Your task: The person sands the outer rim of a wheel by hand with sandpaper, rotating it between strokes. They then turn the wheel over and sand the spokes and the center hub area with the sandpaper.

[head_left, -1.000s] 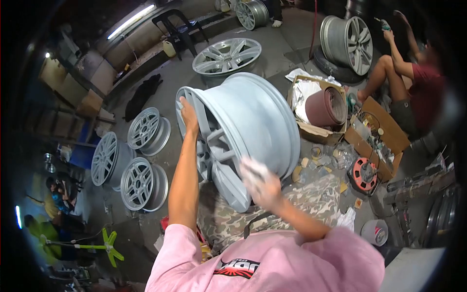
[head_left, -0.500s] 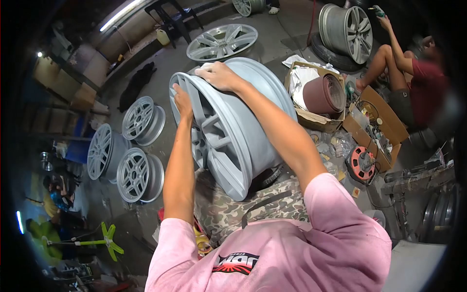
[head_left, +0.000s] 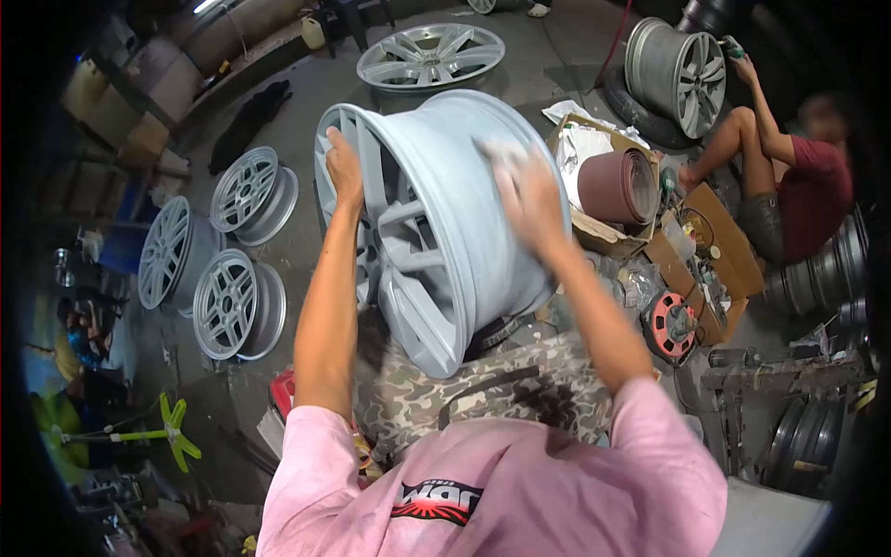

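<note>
A grey alloy wheel rim (head_left: 436,121) stands tilted in front of me, its spokes facing left and its wide barrel to the right. My left hand (head_left: 343,172) is closed around a spoke near the upper left of its face. On the barrel's outer surface lies my right hand (head_left: 534,200), smeared by motion, with a pale pad (head_left: 501,151) pressed under its fingertips. What the pad is made of cannot be made out. Below the rim, camouflage cloth (head_left: 418,390) covers my lap, and part of a dark tyre shows between them.
Several silver rims (head_left: 225,302) stand at left, and another rim (head_left: 432,58) lies beyond mine. At right are a box with a brown abrasive roll (head_left: 613,186), a box of tools (head_left: 729,260) and a red cable reel (head_left: 670,325). A person (head_left: 817,186) sits beside another rim (head_left: 677,74).
My right hand has moved from the rim's top front lip rightward and down onto the barrel. My left hand keeps its hold on the spoke. The view has shifted slightly.
</note>
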Demonstrator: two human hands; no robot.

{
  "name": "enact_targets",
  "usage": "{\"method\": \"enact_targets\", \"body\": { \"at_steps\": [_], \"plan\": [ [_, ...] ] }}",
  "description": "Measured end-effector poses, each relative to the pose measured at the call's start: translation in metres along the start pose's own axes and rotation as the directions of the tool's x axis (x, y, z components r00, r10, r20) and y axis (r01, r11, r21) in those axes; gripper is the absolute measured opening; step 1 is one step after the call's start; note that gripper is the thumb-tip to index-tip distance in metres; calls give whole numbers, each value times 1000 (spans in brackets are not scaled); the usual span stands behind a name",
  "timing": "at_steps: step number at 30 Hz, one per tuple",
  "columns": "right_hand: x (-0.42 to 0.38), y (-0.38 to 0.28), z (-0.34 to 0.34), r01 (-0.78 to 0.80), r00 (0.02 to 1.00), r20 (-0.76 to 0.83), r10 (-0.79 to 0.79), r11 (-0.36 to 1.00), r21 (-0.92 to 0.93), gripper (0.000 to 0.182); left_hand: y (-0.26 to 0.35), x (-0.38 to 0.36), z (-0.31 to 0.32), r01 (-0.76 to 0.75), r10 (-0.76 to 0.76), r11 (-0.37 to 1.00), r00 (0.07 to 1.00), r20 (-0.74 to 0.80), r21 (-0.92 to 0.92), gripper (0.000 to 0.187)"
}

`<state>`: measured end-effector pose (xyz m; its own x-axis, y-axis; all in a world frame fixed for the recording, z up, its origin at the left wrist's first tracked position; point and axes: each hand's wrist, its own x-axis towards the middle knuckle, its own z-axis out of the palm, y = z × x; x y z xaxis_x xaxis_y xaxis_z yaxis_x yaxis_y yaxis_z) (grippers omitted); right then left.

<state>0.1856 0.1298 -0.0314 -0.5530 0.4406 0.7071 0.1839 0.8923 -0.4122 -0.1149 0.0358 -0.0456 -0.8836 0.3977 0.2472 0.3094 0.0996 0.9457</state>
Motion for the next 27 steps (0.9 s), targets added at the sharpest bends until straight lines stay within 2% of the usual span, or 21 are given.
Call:
{"method": "enact_targets", "body": {
  "at_steps": [2,3,5,6,7,9,11,13,15,16,18,19,21,22,24,25,27],
  "plan": [
    [71,28,13,4,950,313,8,999,-38,35,-4,7,0,-2,4,999,999,45,-46,89],
    [79,23,19,0,950,311,11,999,-38,35,-14,15,1,22,-22,1000,999,28,-17,89],
    [89,11,30,-118,919,380,110,993,-2,34,-14,15,1,45,-45,999,999,17,12,89],
    [69,6,27,-42,979,203,31,998,52,34,-5,9,-3,51,-51,999,998,22,4,89],
    [33,-7,22,49,998,23,-51,995,91,33,0,5,-4,62,-62,998,998,22,-8,89],
    [-53,-34,4,-68,991,-113,79,993,95,37,-2,4,-2,25,-25,999,999,-24,19,89],
    [-173,-34,12,-125,981,-168,102,984,-130,39,3,-3,0,1,2,999,998,-65,49,89],
    [-223,-36,0,-102,994,-1,105,961,-256,39,19,-15,0,-11,14,996,999,-37,85,89],
    [-204,-23,1,-71,997,-30,66,963,-259,39,9,-8,0,6,-5,998,1000,-20,57,89],
    [-175,-14,-1,-30,998,-68,12,965,-261,39,6,-4,2,10,-10,1000,1000,-13,23,88],
    [-86,-3,-8,12,994,-106,-27,991,-136,37,4,-1,2,22,-21,1000,999,-42,18,89],
    [-41,3,-9,21,997,-72,-31,991,-135,36,1,2,1,29,-28,999,999,-39,33,89],
    [30,19,-5,67,989,135,-61,997,-41,36,-7,6,2,4,-3,1000,1000,-27,24,90],
    [44,27,4,69,989,137,-63,997,-41,36,-8,8,2,5,-5,1000,1000,-29,22,90],
    [56,36,21,152,982,125,-144,987,-58,35,-10,10,1,-17,19,997,999,-31,71,90],
    [40,24,19,21,993,115,-24,999,32,37,-6,7,0,-19,21,998,999,-29,68,90],
    [-26,-10,7,13,999,-39,-15,999,-35,41,5,0,-1,15,-12,998,999,-48,66,90]
  ]
}}
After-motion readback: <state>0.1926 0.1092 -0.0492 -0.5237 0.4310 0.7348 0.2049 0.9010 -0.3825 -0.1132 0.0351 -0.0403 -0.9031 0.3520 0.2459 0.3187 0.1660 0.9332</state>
